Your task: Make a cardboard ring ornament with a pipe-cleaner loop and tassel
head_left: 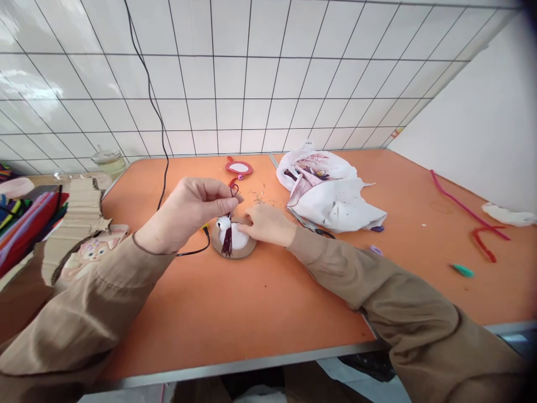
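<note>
My left hand [191, 206] pinches the top of a dark red tassel [227, 239] by its cord, holding it above a small round brown-and-white disc [240, 246] on the orange table [235, 313]. A white bead sits on the tassel cord just above the disc. My right hand [265, 224] rests on the disc's right side, fingers pressing it down. Both arms wear tan sleeves.
A black cable [161, 184] runs from the wall to near the disc. A red-rimmed oval piece [239, 167] lies behind. A white plastic bag [327, 193] lies right of centre. Red pipe cleaners [482, 235] lie at right. Cardboard and coloured felt sheets [25, 224] crowd the left edge.
</note>
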A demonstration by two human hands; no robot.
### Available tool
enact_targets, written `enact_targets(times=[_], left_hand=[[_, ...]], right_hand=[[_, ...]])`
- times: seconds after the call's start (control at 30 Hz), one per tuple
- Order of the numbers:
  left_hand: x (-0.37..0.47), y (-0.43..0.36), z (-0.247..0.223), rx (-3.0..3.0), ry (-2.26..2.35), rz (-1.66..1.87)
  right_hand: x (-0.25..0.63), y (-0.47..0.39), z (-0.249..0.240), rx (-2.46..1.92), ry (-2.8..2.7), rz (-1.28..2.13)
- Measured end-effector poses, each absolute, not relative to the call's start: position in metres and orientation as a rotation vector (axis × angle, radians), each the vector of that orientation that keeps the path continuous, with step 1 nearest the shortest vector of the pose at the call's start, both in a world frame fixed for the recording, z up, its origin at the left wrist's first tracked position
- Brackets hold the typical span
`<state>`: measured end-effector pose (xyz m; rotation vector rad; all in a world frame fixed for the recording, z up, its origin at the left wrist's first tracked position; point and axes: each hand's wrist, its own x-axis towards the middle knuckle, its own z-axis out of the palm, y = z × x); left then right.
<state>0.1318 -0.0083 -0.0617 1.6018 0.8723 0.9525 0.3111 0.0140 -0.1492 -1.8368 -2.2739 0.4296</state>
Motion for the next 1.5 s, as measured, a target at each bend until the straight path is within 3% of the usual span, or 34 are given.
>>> enact_targets(times=[0.33,0.53,0.67,1.5], left_hand=[[0.133,-0.009,-0.067,1.613,0.740,0.742],[0.136,-0.015,-0.069,1.566,0.712,0.564],[0.142,-0.018,-0.074,1.490,0.743,0.636],[0.144,-0.017,-0.080,1.295,0.854,0.841]], right_hand=[[0.328,0.030,-0.137,-1.680,-1.960,0.623],[0.350,0.032,-0.104,-1.216,-1.137,1.226],[0.355,0.035,-0.097,-1.062,-0.862,1.483],[0.345,0.028,-0.102,-1.047,-0.851,1.564]])
